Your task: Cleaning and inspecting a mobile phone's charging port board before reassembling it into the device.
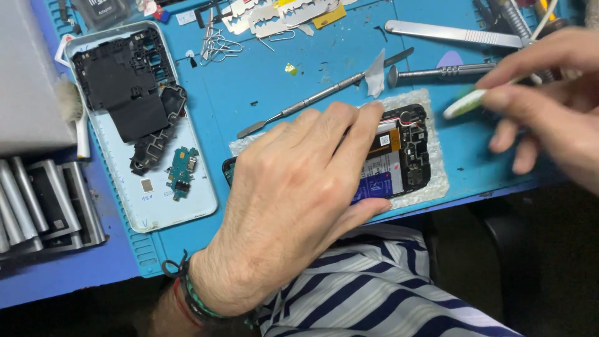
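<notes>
Head view: an opened phone (399, 153) on a foam pad (437, 181) is pressed flat under the spread left hand (293, 200). A white tool (465, 104) is pinched in the right hand (549, 93) — steady pressure and a shallow approach seem advisable.

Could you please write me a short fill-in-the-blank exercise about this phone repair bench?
1. The left hand presses down on the opened ____, which lies on a white pad.
2. The right hand holds a thin tool with a ____ tip.
3. The work mat under everything is ____.
4. The phone's back cover lies to the ____ of the left hand and holds loose parts.

Missing words: phone; white; blue; left
</notes>
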